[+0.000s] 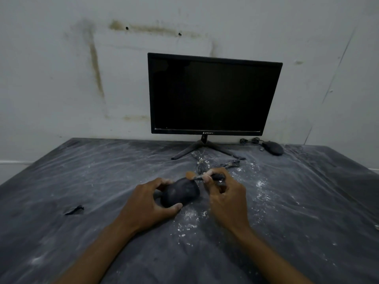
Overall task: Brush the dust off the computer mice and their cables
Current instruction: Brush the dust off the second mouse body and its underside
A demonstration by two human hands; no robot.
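Note:
A dusty black computer mouse sits in the middle of the table, gripped by my left hand from its left side. My right hand holds a small brush with brownish bristles, its tip touching the mouse's far top edge. The mouse's dusty cable runs away toward the monitor stand. A second black mouse lies at the far right by the wall, with its coiled cable beside it.
A black monitor on a tripod stand stands against the white wall. The table carries a dark plastic sheet strewn with white dust. The sheet has a small tear at the left.

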